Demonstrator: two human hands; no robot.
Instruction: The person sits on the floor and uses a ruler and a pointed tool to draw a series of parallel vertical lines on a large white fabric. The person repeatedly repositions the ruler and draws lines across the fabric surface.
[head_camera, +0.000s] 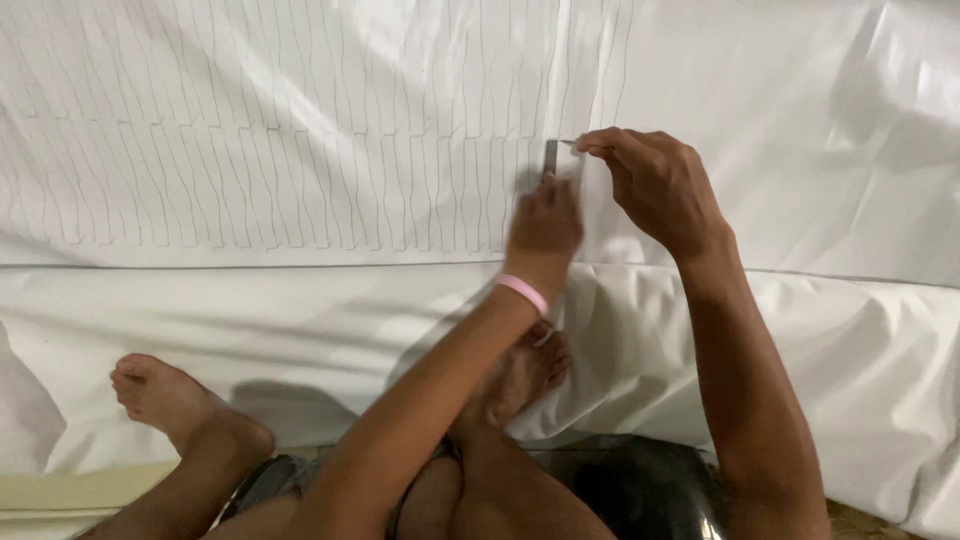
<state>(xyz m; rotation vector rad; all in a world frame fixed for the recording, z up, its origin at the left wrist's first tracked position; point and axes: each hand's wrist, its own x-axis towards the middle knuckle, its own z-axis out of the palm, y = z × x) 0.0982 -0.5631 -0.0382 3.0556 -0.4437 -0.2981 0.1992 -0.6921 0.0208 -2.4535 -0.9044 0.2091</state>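
Note:
A large white sheet of fabric lies spread before me, covered with rows of thin drawn outlines. My left hand, with a pink band on its wrist, presses a narrow dark template against the sheet. My right hand is above and to the right of it, its fingertips pinched on a thin marking tool at the template's top edge. The tool is mostly hidden by my fingers.
A second layer of white fabric folds toward me below a straight edge. My bare feet rest on it, one at left and one under my left forearm. A dark shiny object sits by my lap.

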